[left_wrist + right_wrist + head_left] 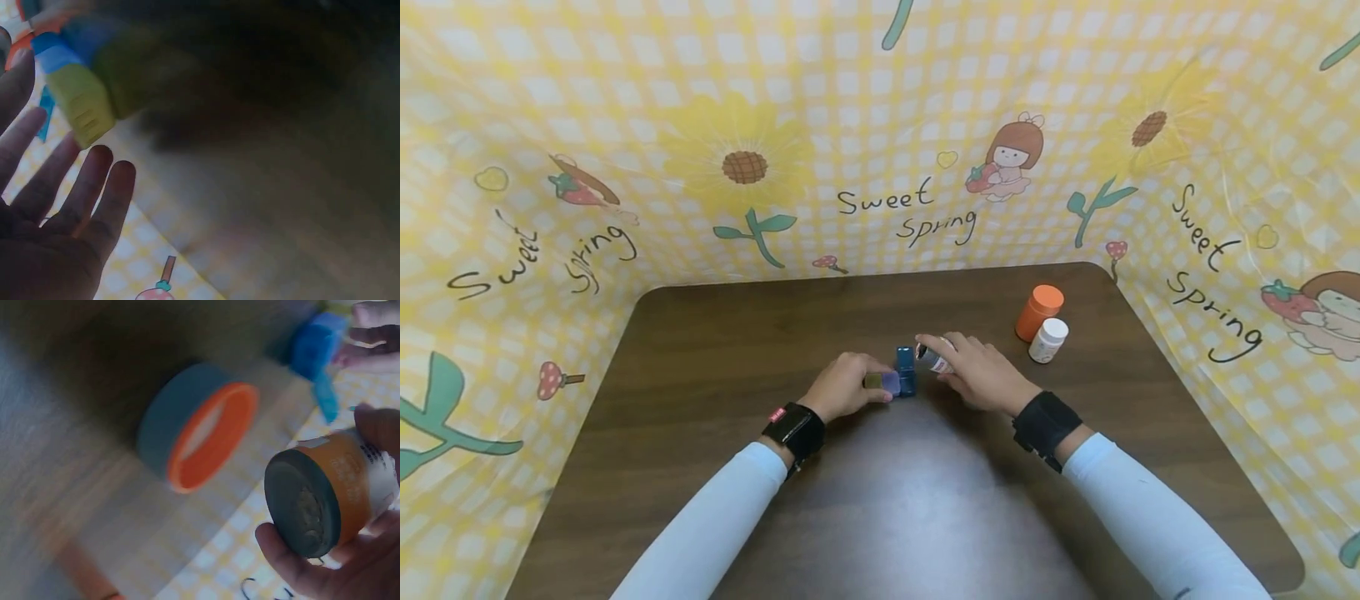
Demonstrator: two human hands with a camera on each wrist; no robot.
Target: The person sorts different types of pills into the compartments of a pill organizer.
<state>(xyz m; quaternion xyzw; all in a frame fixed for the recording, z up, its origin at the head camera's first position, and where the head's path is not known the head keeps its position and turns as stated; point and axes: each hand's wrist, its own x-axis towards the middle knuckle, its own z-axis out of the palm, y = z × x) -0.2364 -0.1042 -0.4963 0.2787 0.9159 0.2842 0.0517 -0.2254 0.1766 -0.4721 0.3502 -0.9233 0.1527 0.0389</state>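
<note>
My left hand (846, 385): thumb and forefinger nearly closed, pinching a small plastic pill box in blue, purple and yellow-green (889, 383); the other fingers spread loose. The box sits just ahead of those fingertips, its translucent teal-blue flap lid (905, 357) standing away from it, to the right of the pinch.

My right hand (981, 371): fingers curled round a short dark jar with an orange-and-white label (350, 487), tipped, its dark base facing back from the box. Mouth detail too small to read; contents unseen.

Step in hand, as I judge it: lining the jar up to fill the compartment beside the raised flap. Next move probably calls for a steady left pinch and a slow right-wrist tilt, fingertips near but not knocking the flap.

Room: a ring-shaped piece, grey-blue outside and orange inside (178, 406), perhaps the jar's cap, lies near my right fingers; easy to brush. Beyond their right side, an orange capped bottle (1037, 315) and a small white bottle (1048, 342) stand close together. Brown wooden table (722, 333) is bare left of my left fingers; its far edge lies well past my fingertips.
</note>
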